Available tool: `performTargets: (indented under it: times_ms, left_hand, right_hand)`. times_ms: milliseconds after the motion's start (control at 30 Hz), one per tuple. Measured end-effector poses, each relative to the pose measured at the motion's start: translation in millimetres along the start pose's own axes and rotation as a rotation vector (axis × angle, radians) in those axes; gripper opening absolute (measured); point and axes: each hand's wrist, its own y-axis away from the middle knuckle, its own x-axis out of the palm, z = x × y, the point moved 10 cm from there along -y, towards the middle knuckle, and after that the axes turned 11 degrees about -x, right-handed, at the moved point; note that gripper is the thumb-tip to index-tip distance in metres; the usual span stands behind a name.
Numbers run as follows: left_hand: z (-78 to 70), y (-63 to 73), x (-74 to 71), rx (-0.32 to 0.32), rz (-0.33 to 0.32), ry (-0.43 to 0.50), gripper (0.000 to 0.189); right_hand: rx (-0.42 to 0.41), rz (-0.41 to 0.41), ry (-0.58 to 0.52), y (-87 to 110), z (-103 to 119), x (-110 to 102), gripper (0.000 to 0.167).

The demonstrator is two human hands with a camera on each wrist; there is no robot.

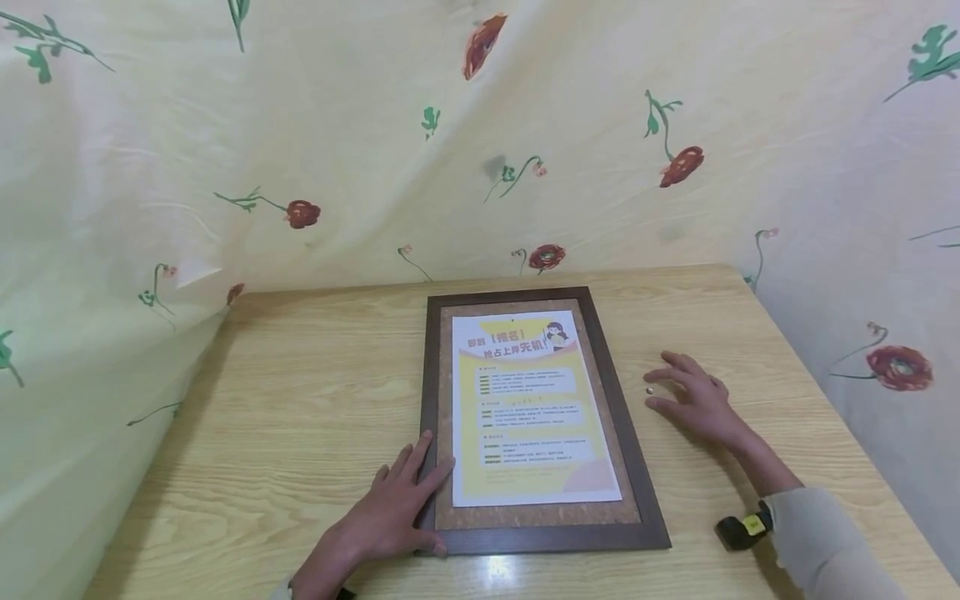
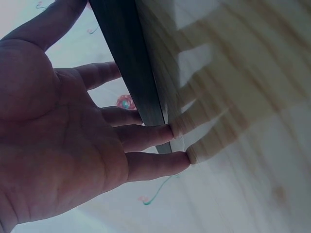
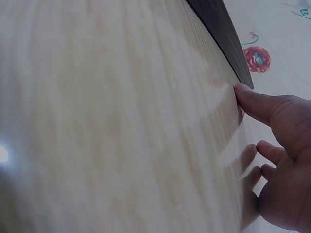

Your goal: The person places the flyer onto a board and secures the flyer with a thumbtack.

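Observation:
A dark-framed cork board [image 1: 536, 517] lies flat on the table with a printed yellow and white poster [image 1: 525, 417] on it. A small dark dot, like a pin head, shows at the poster's top middle. My left hand [image 1: 393, 504] rests at the board's lower left corner, fingers spread along the frame [image 2: 129, 63]. To the right of the board, my right hand [image 1: 693, 400] is low over the table, its thumb tip [image 3: 243, 90] down at the surface. A tiny round shiny piece [image 1: 649, 390] sits in the gap between thumb and fingers.
The wood-grain table [image 1: 315, 375] extends on both sides of the board. Behind it and at the sides hangs a pale cloth [image 1: 360, 125] with red flowers. A black strap device with a yellow label [image 1: 744, 528] is at the right wrist.

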Motion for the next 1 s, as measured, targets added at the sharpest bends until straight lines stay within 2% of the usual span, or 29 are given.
performTargets:
  times_ms: [267, 500, 1000]
  left_hand:
    - [-0.8, 0.5, -1.2, 0.015, -0.004, -0.002, 0.108]
    - [3.0, -1.7, 2.5, -0.007, 0.01, -0.004, 0.107]
    - [3.2, -1.4, 1.6, -0.005, 0.005, 0.009, 0.107]
  right_hand:
    - [0.019, -0.048, -0.001, 1.6, -2.4, -0.1, 0.019]
    - [0.037, -0.094, 0.031, 0.8, -2.5, -2.5, 0.01]
    - [0.066, -0.102, 0.037, 1.1, -2.5, -5.0, 0.007]
